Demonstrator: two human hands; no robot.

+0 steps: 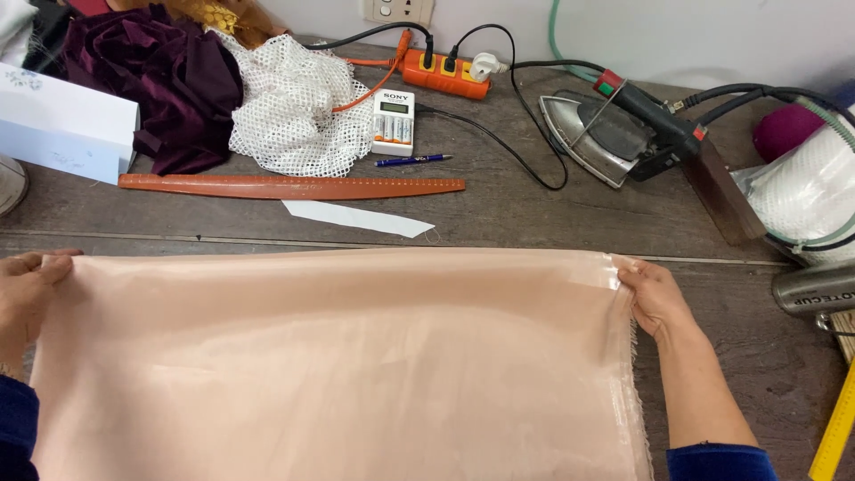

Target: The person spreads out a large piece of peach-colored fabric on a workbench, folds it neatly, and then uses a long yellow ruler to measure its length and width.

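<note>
Dark wooden planks of the worktable (534, 214) carry a sheet of pale peach fabric (338, 356), stretched flat between the left hand (27, 289) and the right hand (655, 298), each closed in a pinch on a far corner. Doing this well seems to call for even tension from both hands, so the far edge lies straight and unwrinkled. The cloth's near part is cut off below, and both thumbs are hidden.

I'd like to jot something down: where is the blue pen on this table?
The blue pen lies at the far middle of the wooden table, just in front of the white battery charger and behind the long brown curved ruler.
</note>
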